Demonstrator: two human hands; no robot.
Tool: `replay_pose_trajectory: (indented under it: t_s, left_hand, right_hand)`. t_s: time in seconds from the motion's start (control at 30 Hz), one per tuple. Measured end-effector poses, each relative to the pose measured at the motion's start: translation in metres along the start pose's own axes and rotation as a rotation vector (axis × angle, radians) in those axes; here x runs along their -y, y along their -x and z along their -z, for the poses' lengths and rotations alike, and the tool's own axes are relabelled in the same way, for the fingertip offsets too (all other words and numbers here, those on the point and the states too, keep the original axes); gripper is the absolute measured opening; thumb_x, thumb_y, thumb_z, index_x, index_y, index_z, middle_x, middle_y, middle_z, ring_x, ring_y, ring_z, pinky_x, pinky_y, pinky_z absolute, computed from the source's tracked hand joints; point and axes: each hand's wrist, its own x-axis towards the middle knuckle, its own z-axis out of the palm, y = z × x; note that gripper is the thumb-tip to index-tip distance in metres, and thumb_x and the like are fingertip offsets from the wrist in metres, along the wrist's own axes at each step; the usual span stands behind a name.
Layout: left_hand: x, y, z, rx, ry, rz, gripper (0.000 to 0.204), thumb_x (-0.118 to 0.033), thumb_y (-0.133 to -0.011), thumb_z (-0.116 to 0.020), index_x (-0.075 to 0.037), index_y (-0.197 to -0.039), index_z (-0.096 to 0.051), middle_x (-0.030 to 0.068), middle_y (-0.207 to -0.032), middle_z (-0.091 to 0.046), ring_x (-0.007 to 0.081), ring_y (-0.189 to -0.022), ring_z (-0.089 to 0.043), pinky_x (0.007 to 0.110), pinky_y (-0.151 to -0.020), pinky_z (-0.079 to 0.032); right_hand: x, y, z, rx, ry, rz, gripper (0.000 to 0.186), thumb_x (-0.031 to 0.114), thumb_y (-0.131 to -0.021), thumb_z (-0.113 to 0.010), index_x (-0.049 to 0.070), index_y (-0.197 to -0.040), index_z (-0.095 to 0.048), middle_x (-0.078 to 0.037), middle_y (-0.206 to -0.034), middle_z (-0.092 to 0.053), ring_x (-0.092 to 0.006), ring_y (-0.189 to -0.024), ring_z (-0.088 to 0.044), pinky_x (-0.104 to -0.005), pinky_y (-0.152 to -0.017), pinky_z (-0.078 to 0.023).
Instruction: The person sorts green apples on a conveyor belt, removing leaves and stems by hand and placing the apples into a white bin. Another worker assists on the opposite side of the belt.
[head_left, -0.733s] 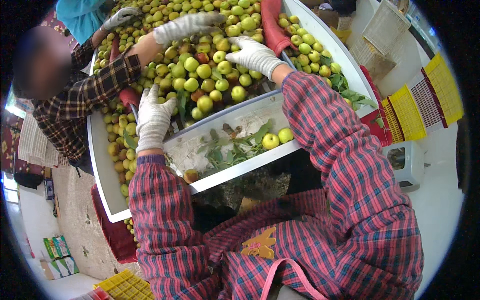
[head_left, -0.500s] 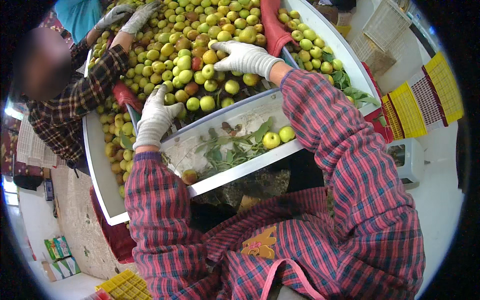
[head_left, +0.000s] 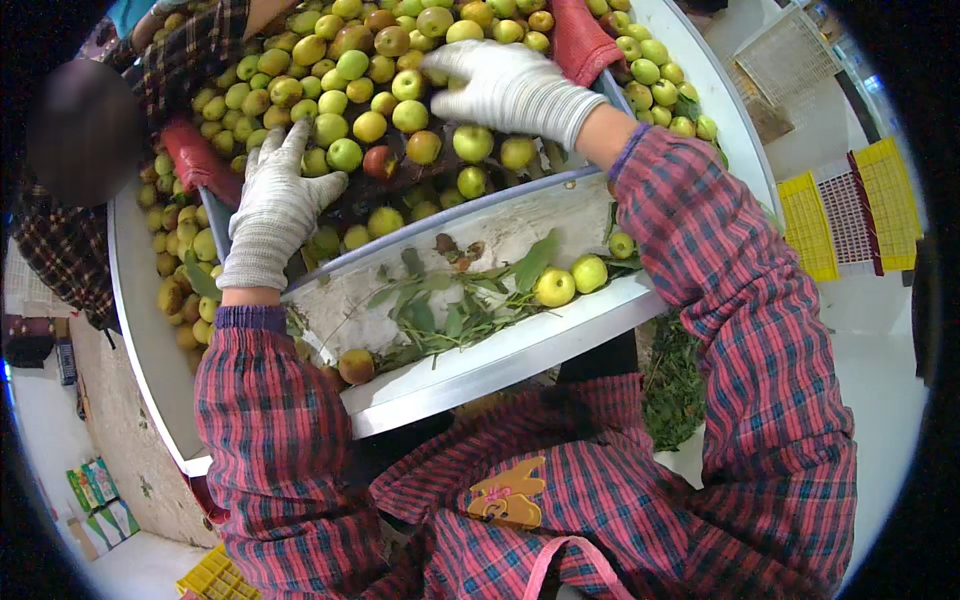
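From my end I have the fruit [head_left: 409, 86], green, yellow and reddish, heaped across the far middle of the sorting bed, thinning toward me along a blue-grey rim [head_left: 450, 214]. My gloved left hand [head_left: 268, 205] is at the near left of the heap, fingers spread and thumb well out, fingertips beside the fruit. My gloved right hand [head_left: 508, 90] lies over the right side, fingers reaching left, a wide gap between them and the thumb, a green fruit just beyond it; I cannot tell if the palm touches any below.

On the near side of the rim runs a white trough [head_left: 520, 222], with leafy sprigs [head_left: 430, 315], a pair of yellow-green fruits [head_left: 572, 281] to the right and a brownish one [head_left: 356, 367] to the left. Red cloth covers the left [head_left: 198, 160] and right [head_left: 583, 42] corners. At far left I see a co-worker's checked sleeve [head_left: 190, 60]; well right stand yellow and white baskets [head_left: 887, 205].
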Motion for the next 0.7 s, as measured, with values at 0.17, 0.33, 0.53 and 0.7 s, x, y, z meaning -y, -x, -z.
replay_pose_trajectory:
  t_s: [0.17, 0.33, 0.53, 0.7]
  left_hand:
    - [-0.004, -0.005, -0.002, 0.024, 0.135, -0.118, 0.084, -0.032, -0.068, -0.075, -0.014, -0.142, -0.038, 0.0193, -0.147, -0.033, 0.034, -0.131, -0.037, 0.037, -0.11, -0.032]
    - [-0.029, -0.001, 0.011, 0.118, 0.16, -0.278, 0.063, -0.02, -0.075, -0.07, -0.008, -0.133, -0.049, 0.0156, -0.135, -0.05, 0.0288, -0.125, -0.047, 0.035, -0.104, -0.038]
    - [-0.002, -0.005, 0.018, -0.186, 0.233, -0.138, 0.063, -0.024, -0.075, -0.07, -0.004, -0.131, -0.05, 0.0195, -0.128, -0.054, 0.0308, -0.12, -0.051, 0.035, -0.101, -0.04]
    - [0.009, -0.011, -0.001, -0.128, 0.097, -0.057, 0.086, -0.033, -0.067, -0.073, -0.001, -0.138, -0.038, 0.0261, -0.139, -0.039, 0.0379, -0.13, -0.037, 0.04, -0.11, -0.029]
  right_hand:
    - [-0.002, -0.008, -0.014, -0.042, -0.11, 0.159, 0.062, 0.042, -0.082, -0.06, 0.017, -0.137, -0.045, -0.012, -0.134, -0.051, -0.0261, -0.12, -0.052, -0.0343, -0.102, -0.041]
    - [-0.012, -0.007, -0.021, -0.21, -0.266, 0.243, 0.045, 0.037, -0.085, -0.061, 0.013, -0.123, -0.059, -0.011, -0.116, -0.063, -0.0224, -0.106, -0.06, -0.0319, -0.095, -0.046]
    - [-0.044, -0.022, -0.006, -0.51, -0.01, 0.083, 0.049, 0.037, -0.086, -0.055, 0.007, -0.125, -0.055, -0.016, -0.123, -0.058, -0.0309, -0.114, -0.055, -0.0368, -0.098, -0.043]
    - [-0.041, -0.017, -0.024, -0.284, -0.2, 0.195, 0.064, 0.04, -0.079, -0.056, 0.009, -0.135, -0.046, -0.018, -0.131, -0.052, -0.0307, -0.119, -0.051, -0.0372, -0.101, -0.041]
